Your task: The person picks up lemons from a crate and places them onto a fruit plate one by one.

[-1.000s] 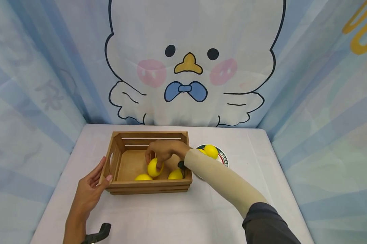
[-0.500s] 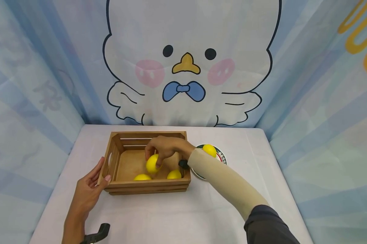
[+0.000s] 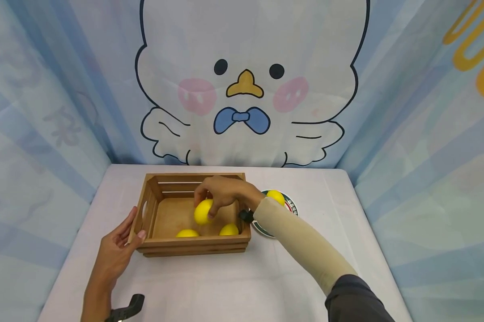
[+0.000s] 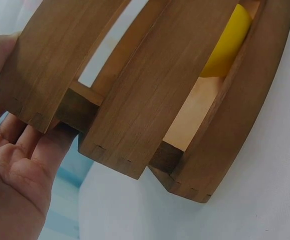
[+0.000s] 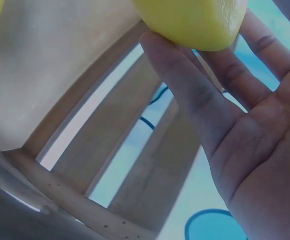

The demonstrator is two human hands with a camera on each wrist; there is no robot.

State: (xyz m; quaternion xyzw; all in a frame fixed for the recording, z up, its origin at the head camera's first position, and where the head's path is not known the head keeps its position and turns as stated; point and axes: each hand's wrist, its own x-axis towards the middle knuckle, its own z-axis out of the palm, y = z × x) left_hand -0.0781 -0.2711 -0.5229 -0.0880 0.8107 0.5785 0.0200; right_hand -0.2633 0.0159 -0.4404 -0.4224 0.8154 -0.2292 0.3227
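Observation:
My right hand (image 3: 226,191) pinches a yellow lemon (image 3: 202,212) between thumb and fingers, above the floor of a slatted wooden crate (image 3: 193,245). In the right wrist view the held lemon (image 5: 197,20) sits at the fingertips. Two other lemons lie along the crate's front wall, a left lemon (image 3: 187,233) and a right lemon (image 3: 229,230), both partly hidden by it. At the crate's left end, my left hand (image 3: 115,255) grips the front corner. In the left wrist view the fingers of the left hand (image 4: 22,170) curl around the slat ends.
Right of the crate stands a patterned plate (image 3: 293,207) bearing a lemon (image 3: 276,197), partly covered by the right forearm. A white cloth covers the table (image 3: 210,286). Printed curtains (image 3: 246,147) close off the back and both sides.
The right hand has lifted the lemon a little off the crate's floor and drawn it slightly back and up. The left hand keeps its hold on the crate.

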